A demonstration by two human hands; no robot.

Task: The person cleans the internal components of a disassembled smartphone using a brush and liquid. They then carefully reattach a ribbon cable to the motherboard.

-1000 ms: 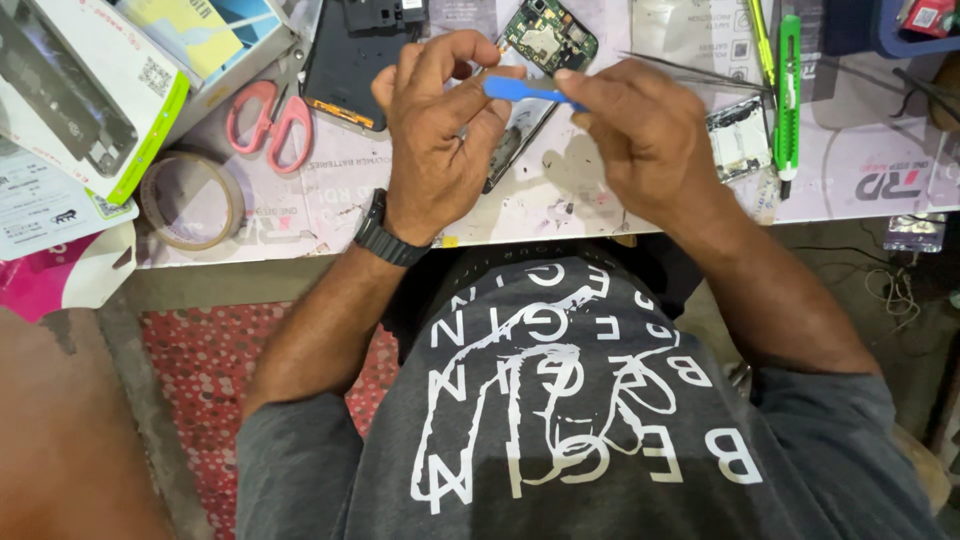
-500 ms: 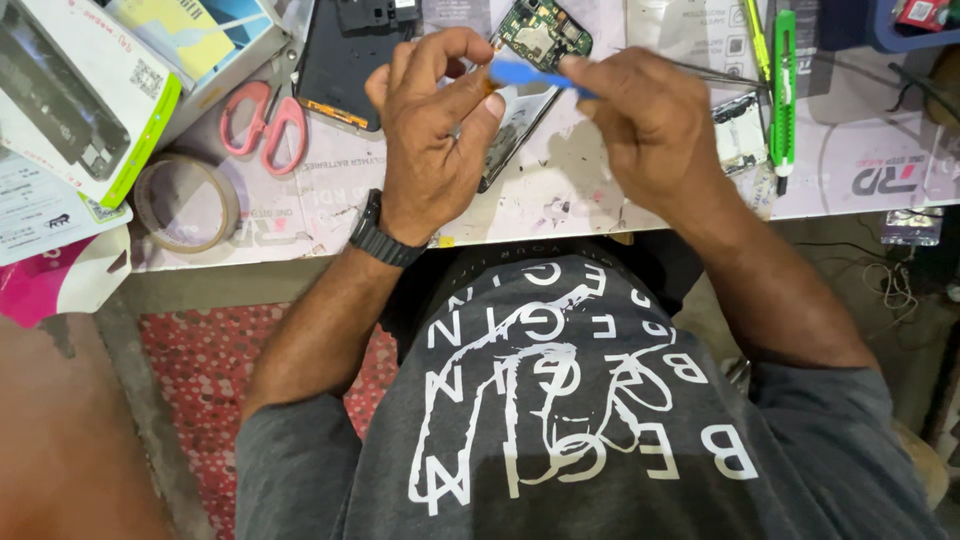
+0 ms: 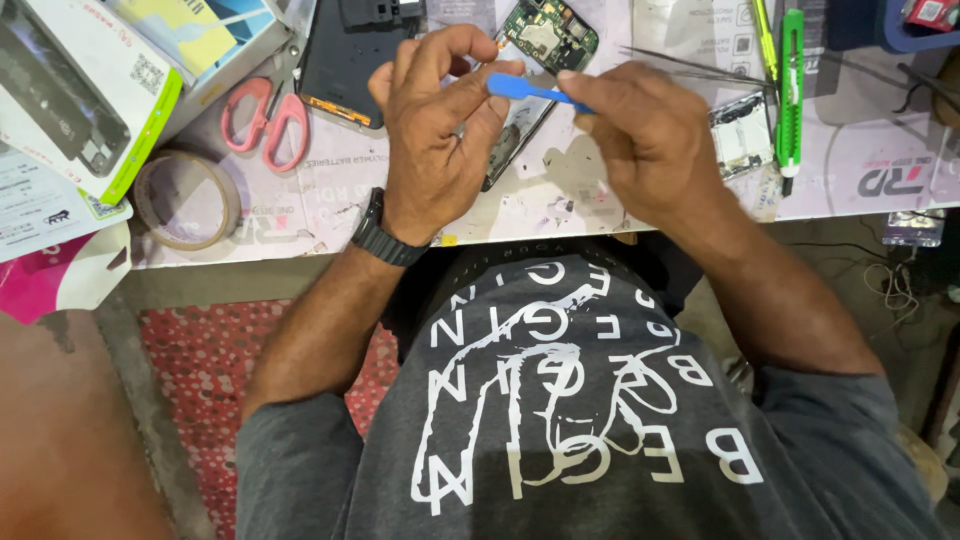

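Note:
My right hand (image 3: 645,140) pinches a thin blue plastic pry tool (image 3: 525,88), whose tip points left. My left hand (image 3: 440,130), with a black watch on the wrist, has curled fingers that meet the tool's tip; whether it holds something small I cannot tell. Under both hands lies an opened phone with a bare green circuit board (image 3: 550,32) on the white work mat (image 3: 600,195). The phone's lower half is hidden by my left hand.
Pink-handled scissors (image 3: 265,120), a tape roll (image 3: 185,200) and printed boxes (image 3: 80,90) lie at left. A dark phone back cover (image 3: 350,55) sits beside the scissors. Metal tweezers (image 3: 690,65), a green utility knife (image 3: 790,85) and a small phone part (image 3: 742,135) lie at right.
Both hands have shifted slightly up and away on the mat, and the blue tool has risen with them, its tip now against my left fingertips.

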